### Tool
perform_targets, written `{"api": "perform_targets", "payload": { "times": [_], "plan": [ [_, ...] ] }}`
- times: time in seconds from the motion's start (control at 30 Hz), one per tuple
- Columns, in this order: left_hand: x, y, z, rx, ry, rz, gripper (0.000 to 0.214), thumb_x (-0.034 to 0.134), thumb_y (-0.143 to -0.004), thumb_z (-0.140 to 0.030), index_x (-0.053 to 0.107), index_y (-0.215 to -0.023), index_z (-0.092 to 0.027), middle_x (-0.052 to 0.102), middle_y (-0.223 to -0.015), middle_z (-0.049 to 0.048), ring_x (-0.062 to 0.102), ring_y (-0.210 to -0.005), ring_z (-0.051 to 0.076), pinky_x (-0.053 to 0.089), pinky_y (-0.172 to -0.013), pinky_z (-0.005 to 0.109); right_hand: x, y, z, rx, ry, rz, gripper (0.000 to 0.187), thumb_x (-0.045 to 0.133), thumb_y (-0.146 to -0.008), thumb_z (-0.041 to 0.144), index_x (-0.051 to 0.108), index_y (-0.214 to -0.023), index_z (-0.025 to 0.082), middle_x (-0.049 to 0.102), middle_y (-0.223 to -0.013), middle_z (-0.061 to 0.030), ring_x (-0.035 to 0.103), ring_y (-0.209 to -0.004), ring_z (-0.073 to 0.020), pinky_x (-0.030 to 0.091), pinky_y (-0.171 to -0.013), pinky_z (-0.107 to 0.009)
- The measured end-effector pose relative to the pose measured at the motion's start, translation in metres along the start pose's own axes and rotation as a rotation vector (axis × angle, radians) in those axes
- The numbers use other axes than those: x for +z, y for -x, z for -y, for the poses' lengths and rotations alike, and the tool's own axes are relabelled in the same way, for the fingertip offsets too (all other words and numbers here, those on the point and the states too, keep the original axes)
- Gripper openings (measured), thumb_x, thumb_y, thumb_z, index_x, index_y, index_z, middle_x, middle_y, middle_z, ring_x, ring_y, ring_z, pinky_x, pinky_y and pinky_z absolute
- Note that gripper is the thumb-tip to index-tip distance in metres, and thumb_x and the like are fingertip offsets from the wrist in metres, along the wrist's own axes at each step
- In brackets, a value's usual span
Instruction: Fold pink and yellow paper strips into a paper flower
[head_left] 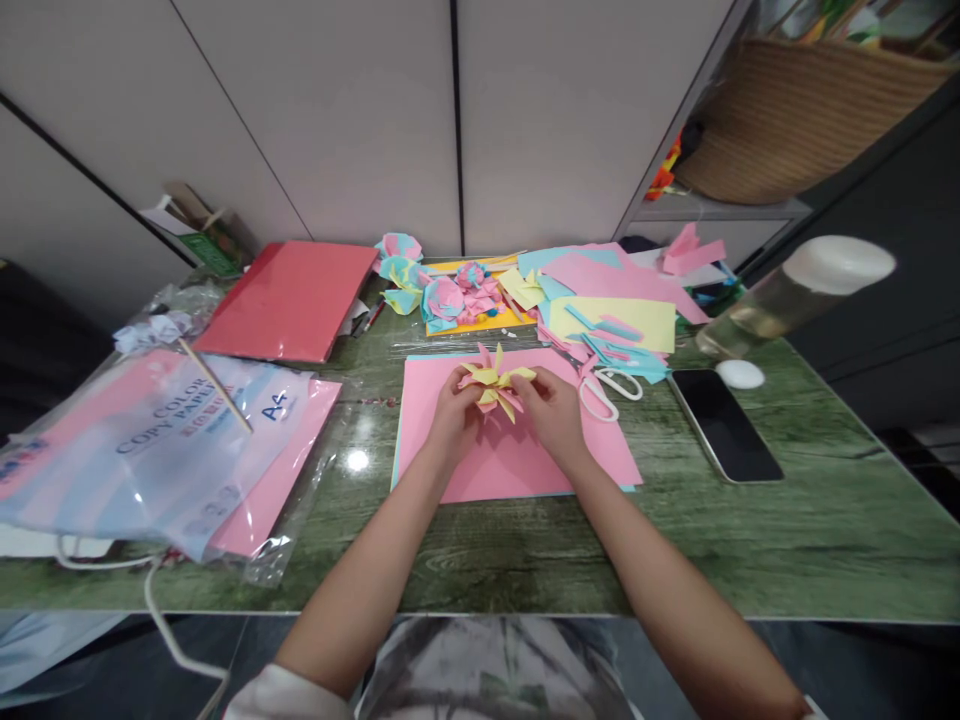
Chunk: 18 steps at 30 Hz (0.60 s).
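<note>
A paper flower [495, 380] with pointed yellow and pink petals is held between my two hands. My left hand [457, 412] pinches its left petals, and my right hand [551, 408] has closed fingers on the petals at its right. Below both hands lies a stack of pink paper [517, 465], with a blue sheet showing at its edges. White-handled scissors [619, 383] rest at the stack's right side, close to my right hand; their blades are partly hidden.
Finished paper flowers [442, 297] and coloured paper scraps [615, 325] lie at the back. To the left are a red folder [289, 300] and a copy paper pack [172, 450]. A phone [724, 425] and a clear bottle [780, 300] are on the right.
</note>
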<state>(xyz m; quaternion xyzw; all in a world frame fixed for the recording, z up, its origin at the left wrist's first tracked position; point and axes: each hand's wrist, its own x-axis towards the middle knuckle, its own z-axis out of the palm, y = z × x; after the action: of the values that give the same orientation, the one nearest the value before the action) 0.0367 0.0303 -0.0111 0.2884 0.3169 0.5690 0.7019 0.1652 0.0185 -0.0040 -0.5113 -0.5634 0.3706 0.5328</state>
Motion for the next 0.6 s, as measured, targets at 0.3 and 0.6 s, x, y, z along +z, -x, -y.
{"api": "perform_targets", "payload": {
  "times": [0.3, 0.6],
  "plan": [
    [0.000, 0.002, -0.003, -0.015, -0.005, 0.034, 0.029, 0.058, -0.058, -0.009, 0.049, -0.084, -0.019, 0.053, -0.069, -0.0032, 0.052, -0.060, 0.009, 0.038, -0.056, 0.020, -0.002, -0.004, -0.001, -0.010, -0.043, 0.054, 0.019, 0.050, -0.078, 0.034, 0.060, -0.077, 0.018, 0.061, -0.075, -0.0009, 0.055, -0.071, -0.0145, 0.044, -0.068, -0.027],
    [-0.005, -0.002, -0.007, -0.013, -0.115, 0.010, 0.041, 0.064, -0.053, -0.009, 0.049, -0.089, -0.021, 0.056, -0.074, -0.0036, 0.055, -0.062, 0.009, 0.041, -0.059, 0.021, -0.012, -0.011, 0.004, -0.028, -0.008, 0.136, 0.010, 0.054, -0.074, 0.025, 0.059, -0.079, 0.019, 0.060, -0.077, 0.0005, 0.056, -0.073, -0.0134, 0.044, -0.070, -0.027]
  ]
}}
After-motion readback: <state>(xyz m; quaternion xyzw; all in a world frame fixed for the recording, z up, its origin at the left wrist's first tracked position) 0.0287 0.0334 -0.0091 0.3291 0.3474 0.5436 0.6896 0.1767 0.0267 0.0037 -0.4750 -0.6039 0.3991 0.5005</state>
